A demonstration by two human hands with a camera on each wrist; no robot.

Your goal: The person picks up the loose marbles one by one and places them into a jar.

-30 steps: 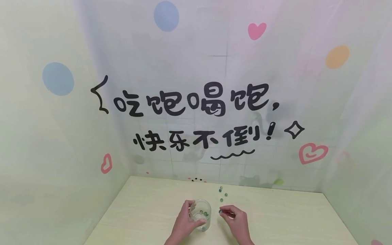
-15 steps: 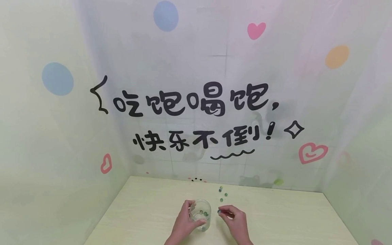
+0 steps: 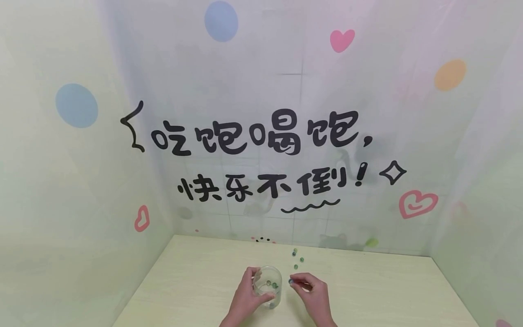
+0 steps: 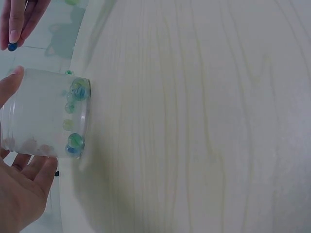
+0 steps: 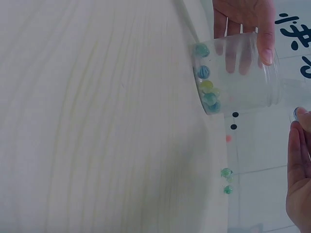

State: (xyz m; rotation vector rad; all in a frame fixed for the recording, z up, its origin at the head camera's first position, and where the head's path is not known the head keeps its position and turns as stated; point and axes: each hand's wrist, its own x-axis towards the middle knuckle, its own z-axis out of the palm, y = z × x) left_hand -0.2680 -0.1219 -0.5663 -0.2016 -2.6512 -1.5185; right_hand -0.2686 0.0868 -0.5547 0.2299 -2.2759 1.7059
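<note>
In the head view my left hand (image 3: 245, 294) grips a clear, jar-like container (image 3: 267, 275), thumb on the near side and fingers round the far side. Several green, blue and yellowish marbles (image 5: 204, 72) lie at the bottom of this upright container, seen best from the wrists. Just right of its rim, apart from it, my right hand (image 3: 313, 293) pinches a dark blue marble (image 3: 291, 281) between thumb and fingertips. That same blue marble (image 4: 12, 47) shows above the container's open end in the left wrist view.
Beyond the right hand, several loose marbles (image 3: 302, 260) rest on the pale wood-grain table (image 3: 367, 281). A printed curtain (image 3: 245, 81) with black lettering, dots and hearts stands behind the table, with more sheeting at both sides.
My right hand has shifted slightly left with the blue marble, nearer the container's rim. The left hand and the container stay in place.
</note>
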